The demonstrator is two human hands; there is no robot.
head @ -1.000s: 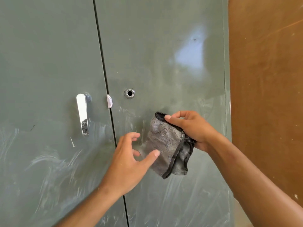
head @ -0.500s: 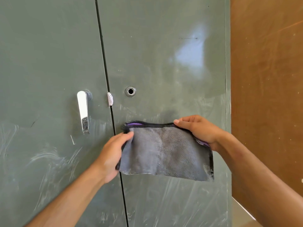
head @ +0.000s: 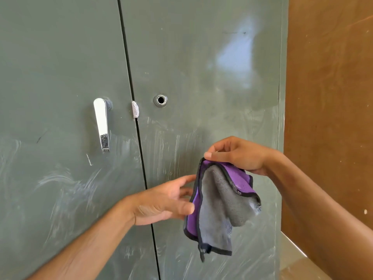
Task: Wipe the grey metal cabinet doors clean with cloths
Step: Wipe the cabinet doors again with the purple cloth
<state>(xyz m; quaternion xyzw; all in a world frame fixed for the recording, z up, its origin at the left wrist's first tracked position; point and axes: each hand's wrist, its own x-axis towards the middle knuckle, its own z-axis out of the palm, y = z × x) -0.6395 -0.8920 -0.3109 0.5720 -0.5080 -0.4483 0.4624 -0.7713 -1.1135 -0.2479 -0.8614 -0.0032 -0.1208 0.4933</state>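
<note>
Cloth (head: 218, 207) before right door (head: 201, 67)

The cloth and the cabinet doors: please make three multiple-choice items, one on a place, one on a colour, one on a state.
1. Where is the chrome handle?
A. left door
B. right door
C. wooden wall

2. Besides grey, which colour shows on the cloth?
A. red
B. purple
C. yellow

3. How does the right hand hold the cloth?
A. pinches its top
B. presses it flat on the door
C. does not touch it

Answers: 1 A, it sits left of the door gap; 2 B, a purple side shows; 3 A, the cloth hangs from thumb and fingers.
</note>
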